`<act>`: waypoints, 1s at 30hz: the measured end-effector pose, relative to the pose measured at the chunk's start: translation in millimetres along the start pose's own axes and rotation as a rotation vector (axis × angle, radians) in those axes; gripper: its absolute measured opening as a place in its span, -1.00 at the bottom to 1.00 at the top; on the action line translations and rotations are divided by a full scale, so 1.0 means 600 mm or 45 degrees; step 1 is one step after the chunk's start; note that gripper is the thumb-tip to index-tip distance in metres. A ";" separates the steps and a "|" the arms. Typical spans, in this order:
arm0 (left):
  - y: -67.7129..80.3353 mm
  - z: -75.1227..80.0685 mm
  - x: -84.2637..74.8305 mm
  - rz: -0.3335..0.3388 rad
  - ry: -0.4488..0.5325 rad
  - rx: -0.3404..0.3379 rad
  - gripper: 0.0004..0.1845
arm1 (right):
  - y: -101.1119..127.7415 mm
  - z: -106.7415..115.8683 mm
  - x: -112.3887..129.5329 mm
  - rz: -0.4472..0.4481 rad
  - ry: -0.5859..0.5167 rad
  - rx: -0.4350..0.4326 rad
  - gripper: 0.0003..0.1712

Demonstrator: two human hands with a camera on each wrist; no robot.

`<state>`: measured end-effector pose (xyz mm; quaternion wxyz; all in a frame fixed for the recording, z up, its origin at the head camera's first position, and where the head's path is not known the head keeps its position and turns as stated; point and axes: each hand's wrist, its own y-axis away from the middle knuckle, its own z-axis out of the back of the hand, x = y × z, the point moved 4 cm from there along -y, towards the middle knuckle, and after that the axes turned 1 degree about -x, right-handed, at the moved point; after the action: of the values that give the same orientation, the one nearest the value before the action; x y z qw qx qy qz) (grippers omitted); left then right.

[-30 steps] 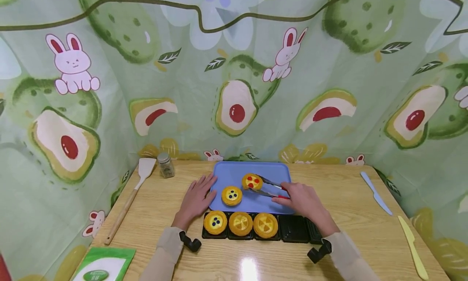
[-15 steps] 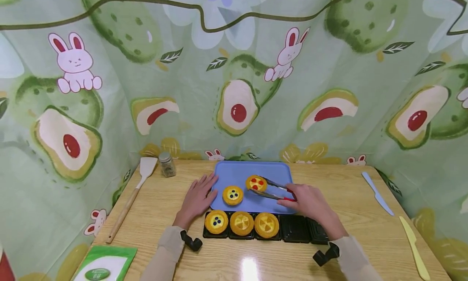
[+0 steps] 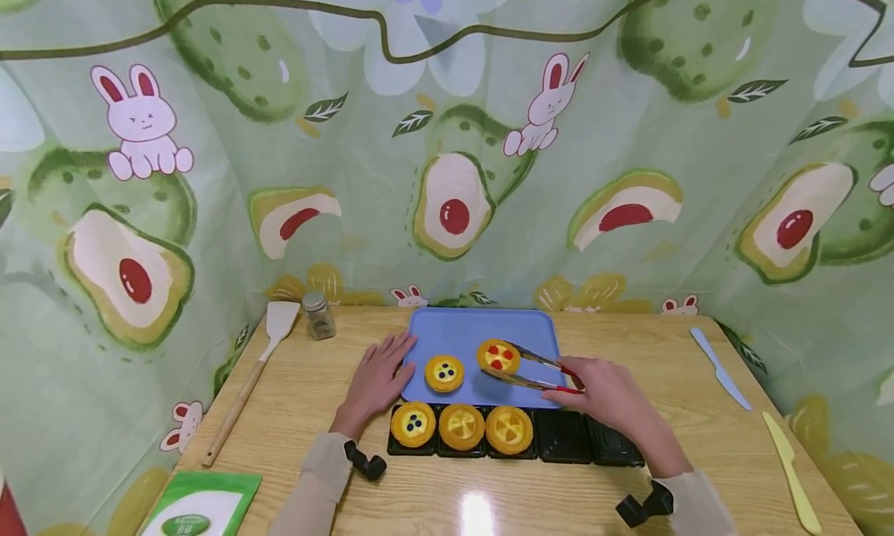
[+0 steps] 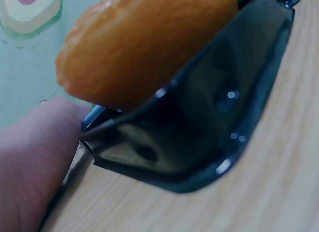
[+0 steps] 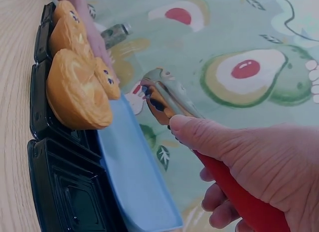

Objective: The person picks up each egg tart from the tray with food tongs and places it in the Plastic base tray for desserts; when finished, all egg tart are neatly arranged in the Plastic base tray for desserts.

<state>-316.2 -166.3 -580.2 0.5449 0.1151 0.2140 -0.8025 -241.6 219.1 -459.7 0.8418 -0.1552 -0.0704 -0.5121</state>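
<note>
My right hand [image 3: 602, 394] grips red-handled metal tongs [image 3: 531, 369], whose tips clasp a tart with red dots [image 3: 498, 356] over the blue tray [image 3: 461, 330]. A second tart with dark blue dots [image 3: 444, 373] lies on the tray to its left. My left hand [image 3: 379, 378] rests flat on the table against the tray's left edge. A row of black cups [image 3: 563, 437] sits in front of the tray, with tarts [image 3: 461, 427] in the left three. In the right wrist view the hand [image 5: 249, 152] holds the tongs [image 5: 163, 96]. The left wrist view shows a finger [image 4: 35, 157] beside a black cup [image 4: 199, 127].
A wooden spatula [image 3: 254, 369] and a small spice jar [image 3: 319, 315] lie at the back left. A green packet [image 3: 195, 509] is at the front left. A blue knife [image 3: 719, 369] and a yellow knife [image 3: 789, 474] lie on the right. Patterned cloth walls surround the table.
My right hand has drawn the tongs and the red-dotted tart a little to the right and toward me. The left hand has stayed put.
</note>
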 end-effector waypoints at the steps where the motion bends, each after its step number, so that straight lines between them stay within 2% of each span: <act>1: 0.000 0.000 0.000 0.001 0.000 -0.001 -0.36 | 0.004 0.003 0.000 -0.005 0.008 -0.003 -0.51; 7: -0.001 0.000 -0.003 -0.005 0.001 -0.011 -0.36 | 0.030 0.019 0.003 -0.015 0.044 -0.034 -0.56; 13: 0.002 0.005 -0.008 -0.014 0.015 -0.034 -0.37 | 0.053 0.031 0.004 0.000 0.068 -0.060 -0.49; 24: 0.003 0.003 -0.006 0.001 0.017 -0.013 -0.37 | 0.096 0.041 -0.006 -0.002 0.072 -0.096 -0.51; 30: 0.002 0.003 -0.005 -0.001 0.017 -0.018 -0.37 | 0.119 0.044 -0.012 0.003 0.119 -0.144 -0.48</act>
<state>-313.6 -164.9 -577.9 0.5440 0.1165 0.2234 -0.8004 -180.7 264.4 -450.3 0.8346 -0.1783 -0.0018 -0.5211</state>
